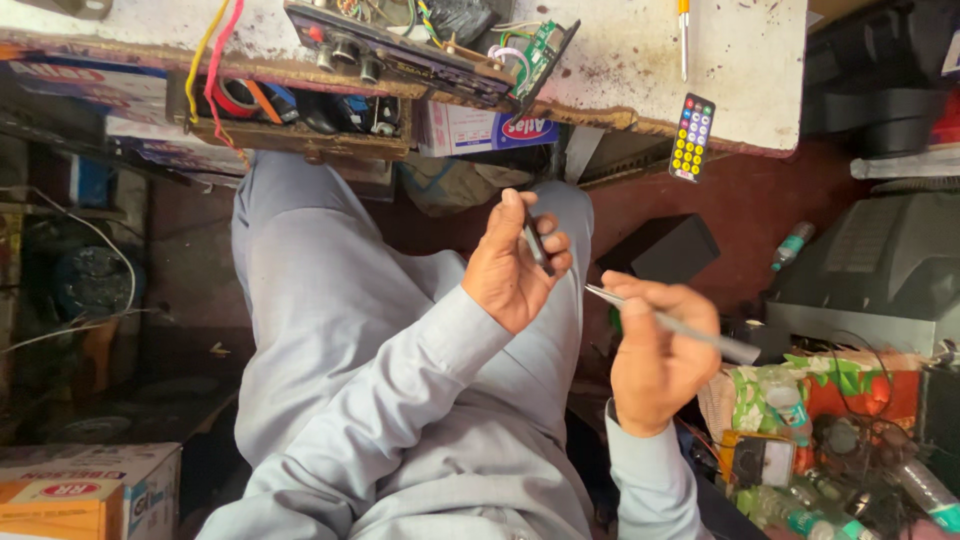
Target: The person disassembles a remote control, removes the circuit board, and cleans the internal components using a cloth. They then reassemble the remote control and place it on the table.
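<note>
The left hand (512, 268) gripped a small dark part (536, 243); the right hand (655, 350) clasped a screwdriver (670, 323), tip just beside it; the tip probably needed seating next.

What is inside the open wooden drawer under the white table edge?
The drawer holds a red tape roll and dark rounded items; red and yellow wires hang in. Its back is hidden under the table.

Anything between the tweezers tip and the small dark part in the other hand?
Nothing visible. The tweezers in the right hand point at the small dark part pinched in the left hand, with only open air over the lap between them. They are not touching.
</note>
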